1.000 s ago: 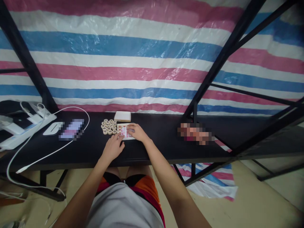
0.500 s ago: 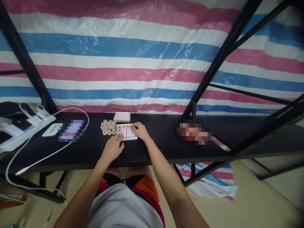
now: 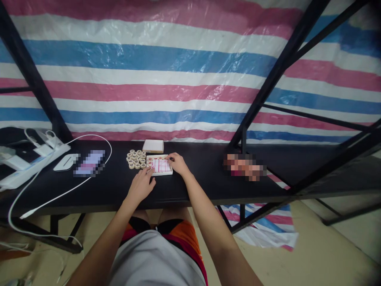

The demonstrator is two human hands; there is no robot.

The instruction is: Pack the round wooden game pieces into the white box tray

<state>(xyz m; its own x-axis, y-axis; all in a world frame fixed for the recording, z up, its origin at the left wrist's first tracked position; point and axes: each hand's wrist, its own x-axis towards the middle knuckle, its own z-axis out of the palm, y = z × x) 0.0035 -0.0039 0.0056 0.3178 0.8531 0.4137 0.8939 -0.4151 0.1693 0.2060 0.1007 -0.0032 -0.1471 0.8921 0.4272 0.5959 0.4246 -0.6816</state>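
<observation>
An open white box [image 3: 164,173] on the black table holds several round xiangqi pieces with red marks [image 3: 155,158] along its far and left sides. Over the rest of its inside lies a folded chessboard sheet [image 3: 160,166], white with pink lines. At the box's near left corner, my left hand [image 3: 143,184] rests its fingertips on the sheet's edge, thumb apart. My right hand [image 3: 177,163] reaches in at the far right corner with bent fingers that appear to pinch the sheet; the fingertips are partly hidden. Several dark-marked xiangqi pieces [image 3: 136,159] are grouped just left of the box.
Behind the box lies its white lid [image 3: 152,146]. To the left are a blurred-out phone [image 3: 89,163], a white flat device [image 3: 66,162], a power strip [image 3: 35,165] and a loose white cable [image 3: 56,198]. A pixelated object [image 3: 244,167] lies right; black frame bars rise behind.
Almost nothing differs. Both hands stay at the box, with only a very slight shift of the fingers and of the camera view.
</observation>
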